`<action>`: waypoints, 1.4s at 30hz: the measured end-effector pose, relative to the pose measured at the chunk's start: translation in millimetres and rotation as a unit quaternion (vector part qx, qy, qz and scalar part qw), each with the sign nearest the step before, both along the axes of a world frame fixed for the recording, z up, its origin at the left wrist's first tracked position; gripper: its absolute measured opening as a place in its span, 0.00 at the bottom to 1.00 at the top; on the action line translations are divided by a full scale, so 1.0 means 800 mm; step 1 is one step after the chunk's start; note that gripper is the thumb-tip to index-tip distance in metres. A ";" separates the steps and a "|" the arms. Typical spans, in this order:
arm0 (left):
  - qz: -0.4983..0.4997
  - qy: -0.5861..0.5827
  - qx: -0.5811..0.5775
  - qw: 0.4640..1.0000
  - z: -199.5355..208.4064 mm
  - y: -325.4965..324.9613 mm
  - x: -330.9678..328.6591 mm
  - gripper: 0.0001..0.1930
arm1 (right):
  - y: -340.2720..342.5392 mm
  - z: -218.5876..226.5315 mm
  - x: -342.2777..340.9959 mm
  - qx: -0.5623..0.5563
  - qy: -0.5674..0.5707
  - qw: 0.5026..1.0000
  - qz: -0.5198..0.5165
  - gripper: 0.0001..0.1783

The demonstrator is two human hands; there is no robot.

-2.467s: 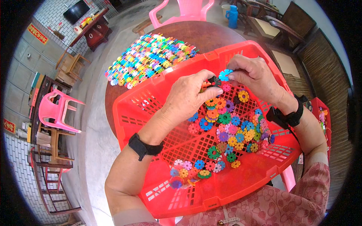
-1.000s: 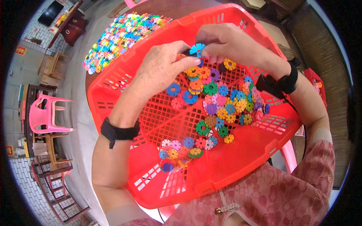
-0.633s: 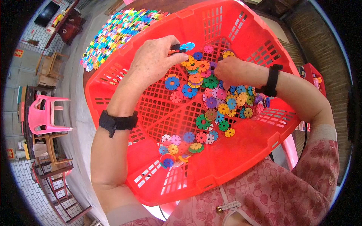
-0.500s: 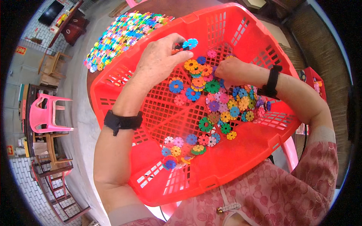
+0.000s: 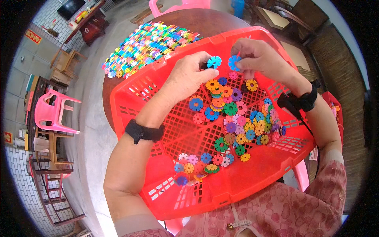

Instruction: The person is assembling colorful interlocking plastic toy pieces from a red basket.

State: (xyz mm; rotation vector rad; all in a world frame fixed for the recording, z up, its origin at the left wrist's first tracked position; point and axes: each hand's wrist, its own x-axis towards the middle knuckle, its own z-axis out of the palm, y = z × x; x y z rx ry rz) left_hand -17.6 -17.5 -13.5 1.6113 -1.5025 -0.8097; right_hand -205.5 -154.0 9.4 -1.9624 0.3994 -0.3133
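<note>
My left hand (image 5: 193,73) is closed in a pinch over the far part of the red plastic basket (image 5: 244,168), gripping a light-blue notched disc (image 5: 214,62). Something dark shows behind that disc, partly hidden by my fingers. Just to its right, my right hand (image 5: 254,59) pinches a blue notched disc (image 5: 234,63) between thumb and fingers. The two discs face each other with a small gap between them. Below, many loose snowflake-shaped discs (image 5: 230,108) in several colours lie on the basket's grid floor, thickest toward the right side.
A thick mat of joined coloured discs (image 5: 148,49) lies on the brown round table (image 5: 209,21) beyond the basket. Pink plastic chairs stand at left (image 5: 51,112) and behind the table (image 5: 179,5). Wooden furniture (image 5: 272,17) stands at the far right.
My right hand has risen from the pile with a blue disc and come beside my left hand. The view has shifted, and the left hand still holds the light-blue disc.
</note>
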 end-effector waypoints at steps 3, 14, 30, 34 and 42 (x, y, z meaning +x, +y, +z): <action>-0.001 -0.043 -0.027 0.999 -0.001 0.000 -0.006 0.13 | 0.001 0.002 -0.003 0.051 -0.031 0.998 -0.028 0.08; -0.057 -0.151 -0.014 0.987 0.004 0.002 -0.019 0.14 | 0.011 -0.001 -0.002 0.007 -0.017 1.000 -0.010 0.06; -0.034 -0.282 -0.074 0.956 0.015 0.009 -0.034 0.18 | 0.024 -0.012 -0.003 -0.177 -0.061 0.982 0.016 0.06; -0.011 -0.339 -0.092 0.936 0.010 0.010 -0.038 0.16 | 0.031 -0.016 -0.002 -0.214 -0.098 0.972 0.006 0.06; 0.005 -0.426 -0.123 0.896 0.003 0.012 -0.048 0.16 | 0.042 -0.014 -0.004 -0.172 -0.082 0.982 -0.004 0.05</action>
